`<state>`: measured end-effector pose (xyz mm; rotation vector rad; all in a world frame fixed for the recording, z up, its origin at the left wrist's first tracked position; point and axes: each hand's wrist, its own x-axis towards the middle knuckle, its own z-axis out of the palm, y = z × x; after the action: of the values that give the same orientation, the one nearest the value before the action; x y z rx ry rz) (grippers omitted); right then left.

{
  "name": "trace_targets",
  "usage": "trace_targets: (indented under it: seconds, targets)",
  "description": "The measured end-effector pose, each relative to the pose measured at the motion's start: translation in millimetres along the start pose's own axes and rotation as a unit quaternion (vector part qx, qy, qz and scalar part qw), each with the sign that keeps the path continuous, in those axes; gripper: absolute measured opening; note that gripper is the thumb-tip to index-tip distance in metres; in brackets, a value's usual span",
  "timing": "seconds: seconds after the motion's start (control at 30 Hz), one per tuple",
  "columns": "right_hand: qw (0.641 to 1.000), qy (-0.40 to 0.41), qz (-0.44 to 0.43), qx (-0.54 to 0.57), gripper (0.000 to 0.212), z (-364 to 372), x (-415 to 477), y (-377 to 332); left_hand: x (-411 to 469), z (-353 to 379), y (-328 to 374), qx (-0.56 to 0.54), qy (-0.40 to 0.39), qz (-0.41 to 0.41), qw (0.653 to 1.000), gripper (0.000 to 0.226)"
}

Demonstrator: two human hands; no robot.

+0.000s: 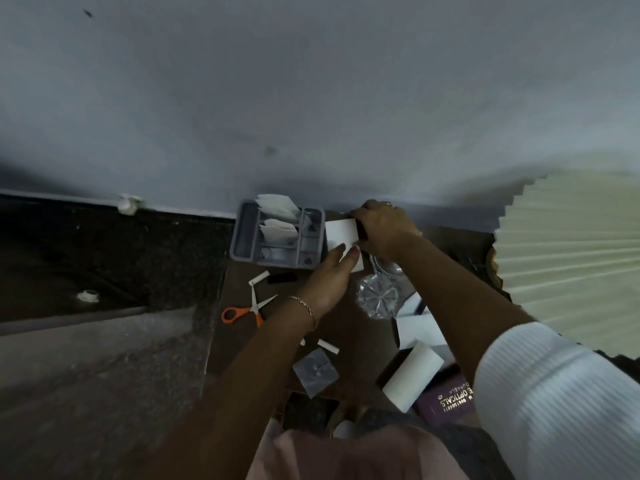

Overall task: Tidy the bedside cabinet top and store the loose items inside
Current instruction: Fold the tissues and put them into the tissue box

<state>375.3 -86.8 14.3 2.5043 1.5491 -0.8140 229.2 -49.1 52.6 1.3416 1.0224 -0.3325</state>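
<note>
Two bare hands meet over a dark brown wooden cabinet top [349, 330], seen from above by a head-worn camera. Between them is a flat white rectangular card [341, 233], which may be stiff paper. It sits at the far part of the top, close to the grey wall.

The card's long axis runs away from the person, leaning slightly to the right at the near end. Its left edge is just beside the right wall of a grey plastic organiser tray [242, 233], whose middle compartments already hold white folded papers [278, 209].

The right hand [382, 226] reaches in from the right. Its fingers are curled over the card's far right edge and grip it. The left hand [329, 278] comes from the near side. Its thumb lies on top of the card's near corner and a finger sits beside it, pinching that end. The fingers underneath are hidden.

The tray lies to the left of the card, so the left hand is nearer to it. If the card is meant for a compartment, it probably has to travel left and tip upright, and the left hand looks better placed to guide it in.

Other loose items lie nearer the person. A pair of orange-handled scissors [249, 308] is to the left, and a clear cut-glass tumbler [375, 297] is just beneath the right forearm
</note>
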Motion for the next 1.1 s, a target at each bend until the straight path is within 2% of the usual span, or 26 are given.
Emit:
trace_targets:
  seconds: [0.17, 0.27, 0.37, 0.4, 0.53, 0.67, 0.73, 0.83, 1.0, 1.1]
  targets:
    - [0.999, 0.023, -0.022, -0.006, 0.054, 5, 11, -3, 19, 3, -14, -0.08, 0.007, -0.028, 0.996, 0.1]
    - [0.999, 0.022, -0.033, -0.002, 0.054, 9, 13, -5, 22, 5, -15, -0.089, 0.016, -0.029, 0.996, 0.09]
    - [0.999, 0.022, -0.032, 0.027, 0.05, 12, 15, -3, 19, 7, -8, -0.092, 0.039, -0.026, 0.995, 0.047]
    - [0.999, 0.02, -0.031, 0.034, 0.047, 11, 15, -3, 20, 7, -8, -0.095, 0.045, -0.022, 0.994, 0.04]
    - [0.997, 0.02, -0.033, 0.066, 0.035, 10, 14, -2, 20, 7, -7, -0.127, 0.051, -0.023, 0.99, 0.043]
    - [0.985, 0.03, -0.007, 0.167, 0.031, 10, 12, 2, 16, 8, 0, -0.12, 0.036, -0.014, 0.992, 0.036]
    - [0.97, 0.053, 0.016, 0.237, 0.036, 7, 8, 6, 11, 9, 4, -0.141, 0.024, -0.012, 0.99, 0.032]
    - [0.939, 0.109, 0.048, 0.323, 0.043, -2, -2, 10, 5, 8, 8, -0.152, 0.004, -0.017, 0.988, 0.048]
    - [0.927, 0.162, 0.039, 0.335, 0.025, -29, -18, 10, -14, -2, 23, -0.161, -0.023, 0.026, 0.986, 0.051]
    - [0.888, 0.185, 0.044, 0.419, 0.015, -48, -35, 2, -25, -18, 31, -0.162, -0.001, 0.042, 0.986, 0.053]
